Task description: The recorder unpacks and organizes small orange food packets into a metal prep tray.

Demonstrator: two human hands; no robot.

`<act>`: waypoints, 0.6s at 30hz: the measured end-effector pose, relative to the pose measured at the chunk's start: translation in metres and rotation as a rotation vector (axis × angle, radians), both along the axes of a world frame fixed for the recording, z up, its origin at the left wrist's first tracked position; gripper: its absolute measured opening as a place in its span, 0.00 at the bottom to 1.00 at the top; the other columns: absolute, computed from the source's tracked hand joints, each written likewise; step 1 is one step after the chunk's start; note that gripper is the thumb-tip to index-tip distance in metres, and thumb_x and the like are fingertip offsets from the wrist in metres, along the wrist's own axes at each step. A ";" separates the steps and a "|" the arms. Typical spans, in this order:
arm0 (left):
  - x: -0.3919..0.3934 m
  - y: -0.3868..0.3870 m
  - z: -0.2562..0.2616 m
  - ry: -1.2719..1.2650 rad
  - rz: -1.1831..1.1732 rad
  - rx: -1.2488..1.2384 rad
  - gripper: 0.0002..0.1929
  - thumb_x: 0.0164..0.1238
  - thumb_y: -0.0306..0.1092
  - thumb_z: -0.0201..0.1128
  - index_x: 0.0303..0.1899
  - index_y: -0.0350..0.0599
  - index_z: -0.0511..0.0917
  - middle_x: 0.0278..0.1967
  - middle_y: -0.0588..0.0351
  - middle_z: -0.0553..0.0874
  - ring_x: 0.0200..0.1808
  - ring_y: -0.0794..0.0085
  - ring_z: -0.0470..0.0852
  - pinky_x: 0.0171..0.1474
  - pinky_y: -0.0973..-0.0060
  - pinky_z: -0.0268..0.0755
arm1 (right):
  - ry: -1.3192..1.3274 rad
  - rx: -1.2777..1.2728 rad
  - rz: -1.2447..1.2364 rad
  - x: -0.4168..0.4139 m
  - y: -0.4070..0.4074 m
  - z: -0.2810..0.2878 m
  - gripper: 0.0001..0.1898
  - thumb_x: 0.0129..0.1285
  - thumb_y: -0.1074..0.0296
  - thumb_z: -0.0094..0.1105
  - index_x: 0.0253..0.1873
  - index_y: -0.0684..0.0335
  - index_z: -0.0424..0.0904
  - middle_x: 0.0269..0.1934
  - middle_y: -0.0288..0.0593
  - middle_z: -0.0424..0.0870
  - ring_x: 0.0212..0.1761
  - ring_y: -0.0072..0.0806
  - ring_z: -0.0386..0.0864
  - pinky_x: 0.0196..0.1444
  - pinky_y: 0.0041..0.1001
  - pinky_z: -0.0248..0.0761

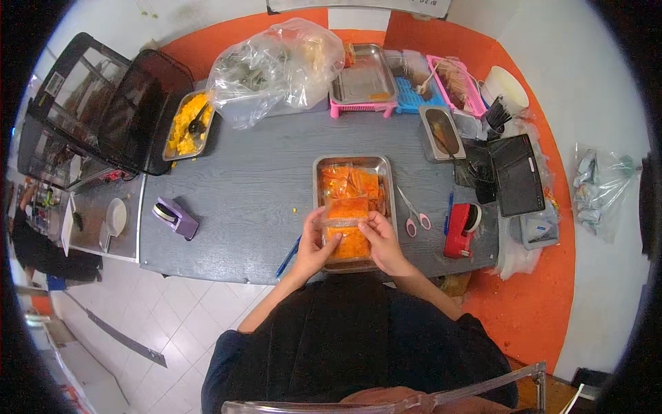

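Between my two hands is a pair of small clear plastic packets (350,242) filled with something orange, one above the other. My left hand (314,244) grips their left edge, thumb over the front. On the right side, my right hand (381,242) pinches the packets near the seam between them. Below the hands sits a steel tray (390,207) at the table's front edge. More orange-filled packets (351,181) lie in its far part; the packets in my hands hide some of the tray.
Pink-handled scissors (411,215), a blue pen (448,212) and a red tape dispenser (459,230) lie to the right. Leftward are another blue pen (287,257) and a purple tape dispenser (176,218). A pan of yellow food (187,124) stands farther back. Someone in dark clothing (46,243) is at far left.
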State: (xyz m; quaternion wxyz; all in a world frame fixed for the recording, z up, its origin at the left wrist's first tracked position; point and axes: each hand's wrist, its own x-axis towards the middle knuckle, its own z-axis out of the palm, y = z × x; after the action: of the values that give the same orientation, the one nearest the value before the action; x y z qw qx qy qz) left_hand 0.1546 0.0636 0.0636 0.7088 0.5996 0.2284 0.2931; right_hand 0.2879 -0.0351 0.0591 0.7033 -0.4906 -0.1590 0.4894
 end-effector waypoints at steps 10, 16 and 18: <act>0.000 0.008 0.004 0.070 -0.050 0.199 0.21 0.56 0.22 0.60 0.53 0.40 0.70 0.48 0.56 0.74 0.51 0.74 0.71 0.52 0.81 0.61 | 0.010 0.062 0.027 0.000 -0.003 0.008 0.11 0.63 0.78 0.48 0.49 0.62 0.62 0.44 0.39 0.74 0.48 0.20 0.70 0.51 0.22 0.63; 0.001 0.012 0.009 0.070 -0.106 0.266 0.24 0.54 0.22 0.61 0.55 0.42 0.67 0.51 0.54 0.71 0.54 0.72 0.69 0.55 0.77 0.61 | -0.043 0.048 0.021 0.002 -0.003 0.011 0.13 0.63 0.78 0.47 0.51 0.63 0.62 0.44 0.39 0.74 0.47 0.20 0.70 0.50 0.22 0.65; 0.001 0.013 0.014 0.029 -0.113 0.275 0.26 0.53 0.22 0.62 0.56 0.43 0.66 0.52 0.54 0.70 0.55 0.71 0.68 0.56 0.76 0.60 | -0.095 0.049 0.017 0.003 -0.002 0.009 0.13 0.63 0.78 0.47 0.52 0.63 0.62 0.44 0.39 0.74 0.46 0.20 0.71 0.49 0.21 0.65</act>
State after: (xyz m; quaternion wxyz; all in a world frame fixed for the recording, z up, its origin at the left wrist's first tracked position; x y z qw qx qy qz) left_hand 0.1561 0.0762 0.0772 0.6318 0.7072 0.1622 0.2727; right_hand 0.2909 -0.0374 0.0681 0.7024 -0.4945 -0.2082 0.4677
